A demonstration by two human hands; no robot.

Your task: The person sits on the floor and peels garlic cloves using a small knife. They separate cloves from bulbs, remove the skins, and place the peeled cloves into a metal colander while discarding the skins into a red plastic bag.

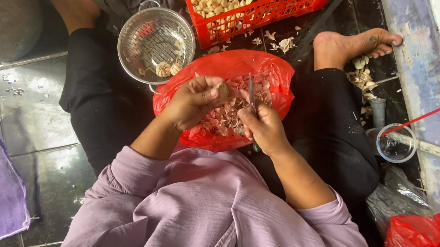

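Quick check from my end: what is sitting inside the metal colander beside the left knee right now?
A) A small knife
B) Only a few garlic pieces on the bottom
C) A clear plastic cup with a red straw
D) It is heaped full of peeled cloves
B: the metal colander holds only a few garlic pieces at its near side, with most of its bottom bare; the heaped cloves are in the red crate instead.
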